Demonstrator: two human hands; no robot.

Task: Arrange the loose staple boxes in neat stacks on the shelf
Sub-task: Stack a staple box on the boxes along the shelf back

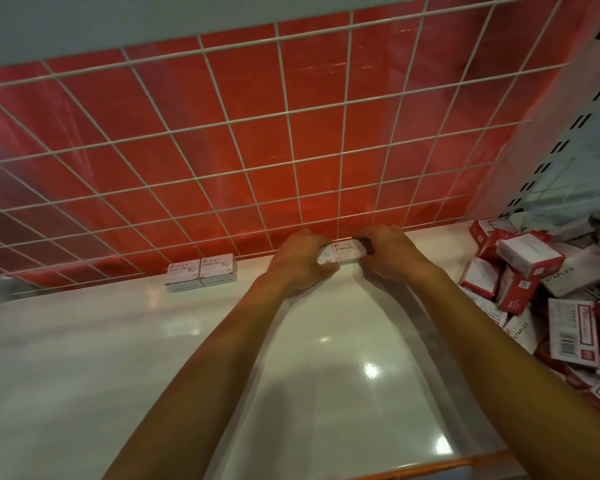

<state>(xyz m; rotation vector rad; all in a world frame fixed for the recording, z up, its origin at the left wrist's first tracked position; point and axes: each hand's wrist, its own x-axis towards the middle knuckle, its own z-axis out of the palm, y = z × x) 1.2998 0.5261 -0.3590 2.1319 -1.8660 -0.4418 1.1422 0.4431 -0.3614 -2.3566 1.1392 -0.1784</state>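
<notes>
Nearest, along the bottom edge, an orange strip [430, 466] on the front lip of the shelf [118, 375], white and glossy, with bright glints on it. Reaching forward over that surface, two bare forearms [222, 341], converging toward the back. To the right, running from near to far along the shelf's side, a loose pile [534, 296] of red-and-white staple boxes, tumbled at all angles, some flat, some on edge, some with barcodes up. At the back of the shelf, just before the grid, left hand [297, 261] and right hand [394, 254] facing each other, fingers of both curled round the ends of one white box [343, 248] marked STAPLES, top face up, gripped between them from either side. Resting on the shelf or held just above it: cannot tell, with the underside hidden by the thumbs. Something dark red under the right fingertips at the box's far right end, too hidden to name. Left of the hands and apart from them, two white paper-clip boxes [201, 271] side by side, touching, square to the back edge. Behind everything, a white wire grid [231, 122] rising from the rear of the shelf, with a red panel [326, 98] close behind it. Far right, a pale slotted upright [561, 147] beyond the pile
</notes>
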